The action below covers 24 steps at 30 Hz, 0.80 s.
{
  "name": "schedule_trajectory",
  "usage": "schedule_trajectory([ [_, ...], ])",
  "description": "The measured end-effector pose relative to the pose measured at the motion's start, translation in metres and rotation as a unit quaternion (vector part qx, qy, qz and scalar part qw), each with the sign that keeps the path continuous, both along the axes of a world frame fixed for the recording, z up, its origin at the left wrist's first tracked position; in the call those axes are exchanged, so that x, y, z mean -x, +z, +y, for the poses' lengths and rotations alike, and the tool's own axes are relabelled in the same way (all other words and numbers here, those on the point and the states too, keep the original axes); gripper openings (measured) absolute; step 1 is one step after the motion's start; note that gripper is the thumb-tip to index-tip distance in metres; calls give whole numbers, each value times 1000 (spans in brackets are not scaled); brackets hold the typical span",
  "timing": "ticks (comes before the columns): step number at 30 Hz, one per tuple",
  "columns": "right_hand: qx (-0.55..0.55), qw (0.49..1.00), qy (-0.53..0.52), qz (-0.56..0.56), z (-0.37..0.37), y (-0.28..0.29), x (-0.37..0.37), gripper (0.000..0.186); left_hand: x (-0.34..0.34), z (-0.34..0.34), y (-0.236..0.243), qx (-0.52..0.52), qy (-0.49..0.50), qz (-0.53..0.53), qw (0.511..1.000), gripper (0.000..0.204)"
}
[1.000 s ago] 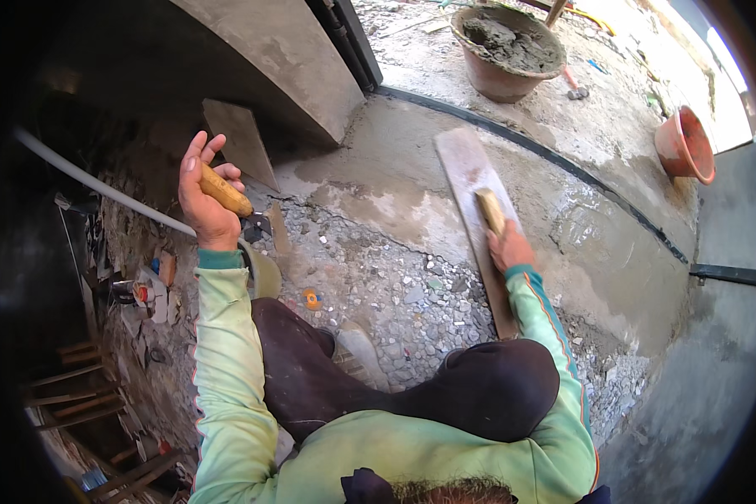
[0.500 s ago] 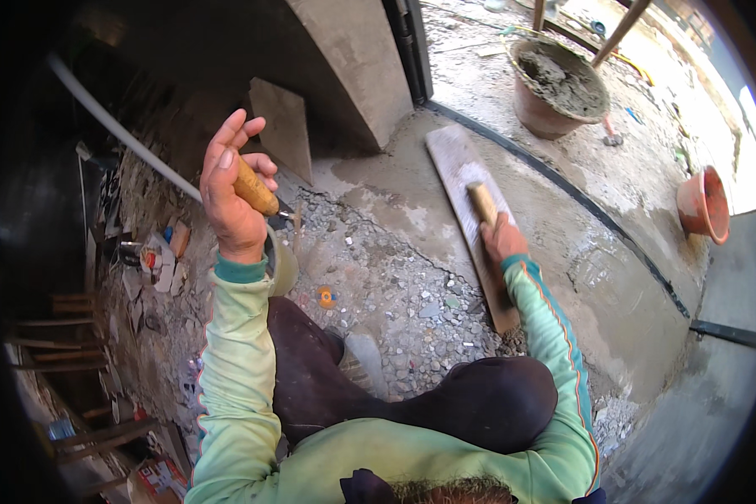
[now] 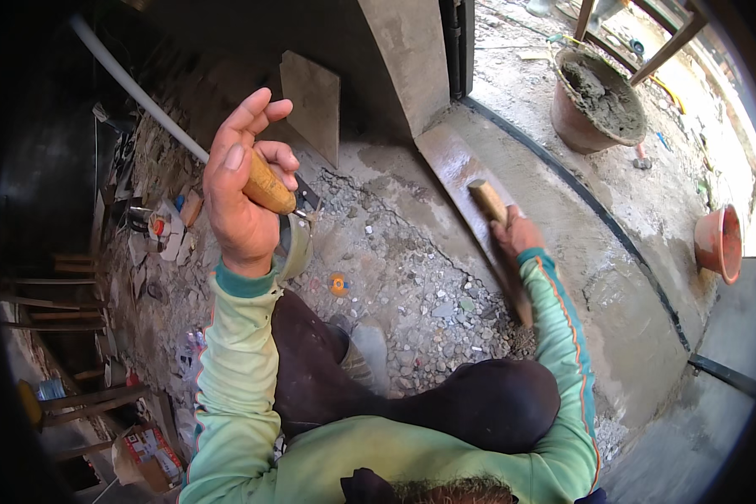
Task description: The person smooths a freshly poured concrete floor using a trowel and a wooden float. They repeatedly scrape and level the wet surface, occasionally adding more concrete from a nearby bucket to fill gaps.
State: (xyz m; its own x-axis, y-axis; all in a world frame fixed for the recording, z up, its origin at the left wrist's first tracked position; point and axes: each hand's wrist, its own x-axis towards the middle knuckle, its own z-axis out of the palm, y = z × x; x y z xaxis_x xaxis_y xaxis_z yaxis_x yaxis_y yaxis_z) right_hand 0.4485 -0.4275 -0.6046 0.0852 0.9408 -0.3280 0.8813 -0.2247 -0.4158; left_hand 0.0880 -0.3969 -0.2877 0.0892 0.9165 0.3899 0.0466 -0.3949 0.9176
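Note:
My left hand (image 3: pixel 242 185) is raised, holding a trowel’s yellow wooden handle (image 3: pixel 265 178) loosely between thumb and palm, fingers partly spread; its small metal blade is mostly hidden behind the handle. My right hand (image 3: pixel 512 233) grips the wooden handle (image 3: pixel 489 200) of a long flat float (image 3: pixel 454 163), which lies slanted on the grey mortar strip (image 3: pixel 622 302), its far end at the foot of the concrete pillar (image 3: pixel 407 59). Beside it is broken gravel (image 3: pixel 420 328), with a small orange round object (image 3: pixel 338 284) near my knee.
A bucket of mortar (image 3: pixel 598 101) and a red bucket (image 3: pixel 716 244) stand beyond the dark metal threshold (image 3: pixel 563 172). A loose board (image 3: pixel 311 109) leans under the concrete structure. A grey pipe (image 3: pixel 139 92) crosses the left side, above debris and wooden slats (image 3: pixel 59 302).
The float has slid forward and leftward along the mortar toward the pillar, tilting further. My left hand has risen slightly with the trowel. My view has turned, shifting the surroundings rightward.

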Motion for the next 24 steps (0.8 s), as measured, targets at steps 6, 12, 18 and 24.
schedule_trajectory([
  [6,-1,997,76,-30,-1,-5,-12,49,8,-5,1,-2,0,10,1000,74],
  [12,-48,999,-22,-1,17,-24,-38,50,4,-6,4,-8,-16,7,1000,76],
  [18,5,999,40,-34,23,-24,-25,46,-3,-5,2,5,-27,-23,999,70],
  [24,54,988,139,-22,-20,12,14,47,3,1,-2,13,-38,-4,999,76],
])
